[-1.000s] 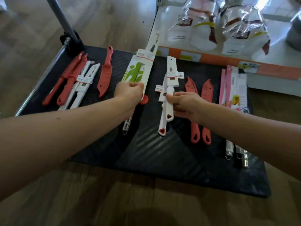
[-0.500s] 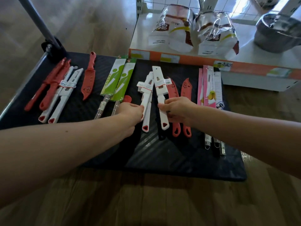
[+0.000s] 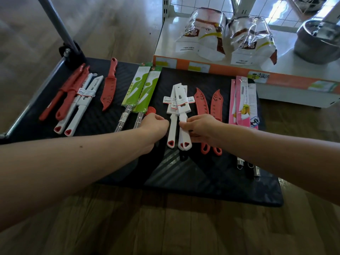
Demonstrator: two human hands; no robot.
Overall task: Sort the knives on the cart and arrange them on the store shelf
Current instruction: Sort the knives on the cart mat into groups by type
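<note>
Several knives lie in groups on the black cart mat [image 3: 211,181]. My right hand [image 3: 201,128] grips the handles of stacked white knives [image 3: 181,103] at the mat's middle. My left hand [image 3: 154,125] is curled just left of another white knife [image 3: 171,129], and I see nothing in it. Two green-packaged knives [image 3: 142,91] lie left of that hand. Two coral sheathed knives [image 3: 208,103] run under my right wrist. Pink-packaged knives [image 3: 242,102] lie at the right. The store shelf [image 3: 211,68] stands behind the cart.
At the mat's left lie red and white knives [image 3: 77,100] and a single red sheathed knife [image 3: 108,89]. The cart's handle post [image 3: 58,28] rises at the back left. Two plastic bags [image 3: 206,35] and a steel pot [image 3: 318,43] sit on the shelf. Wooden floor surrounds the cart.
My left hand let go of the green-packaged knife, which now lies beside the other one, and moved over to the white knives. My right hand pulled its white knife together with the others.
</note>
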